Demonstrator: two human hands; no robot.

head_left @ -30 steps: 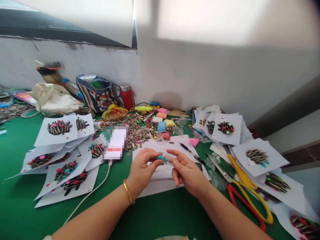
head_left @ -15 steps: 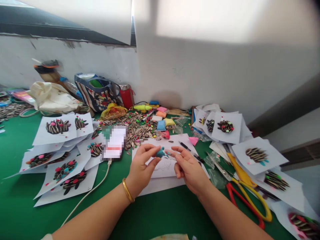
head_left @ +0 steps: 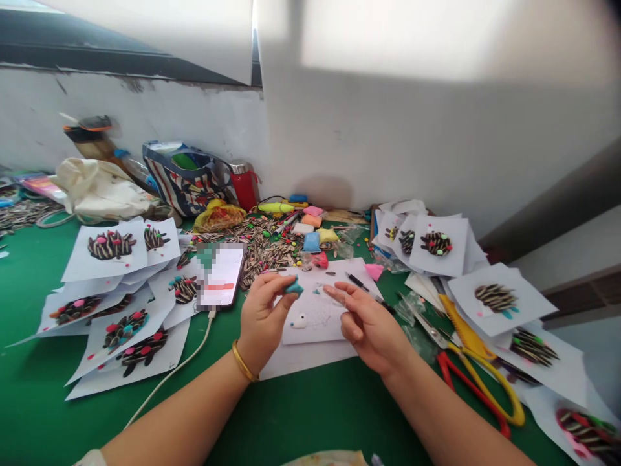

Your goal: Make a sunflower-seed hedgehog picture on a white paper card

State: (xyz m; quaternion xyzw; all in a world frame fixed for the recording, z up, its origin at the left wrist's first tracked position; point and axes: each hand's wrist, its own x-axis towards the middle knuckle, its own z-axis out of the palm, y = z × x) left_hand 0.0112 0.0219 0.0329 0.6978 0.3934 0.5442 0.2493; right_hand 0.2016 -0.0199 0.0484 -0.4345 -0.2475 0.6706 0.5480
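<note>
My left hand (head_left: 266, 310), with a gold bangle at the wrist, pinches a small lump of blue modelling clay (head_left: 293, 287) between thumb and fingertips. To the right, my right hand (head_left: 371, 323) has its upper fingers stretched out toward the left and a lower finger curled in; I see nothing held in it. Small blue clay bits (head_left: 317, 288) show just left of its fingertips. Below both hands lies a white paper (head_left: 315, 333) with a faint outline of an animal and a small white-and-black eye on it.
Left are a phone (head_left: 220, 278) on a cable and seed-covered hedgehog pictures (head_left: 111, 246). Behind lie a sunflower seed pile (head_left: 266, 249) and clay packets (head_left: 312, 242). A black pen (head_left: 361, 285), scissors (head_left: 504, 382) and more hedgehog pictures (head_left: 497, 301) are on the right.
My left hand has moved left with the blue clay, away from my right hand. More of the drawing, with its eye, now shows between them. My right hand has hardly moved.
</note>
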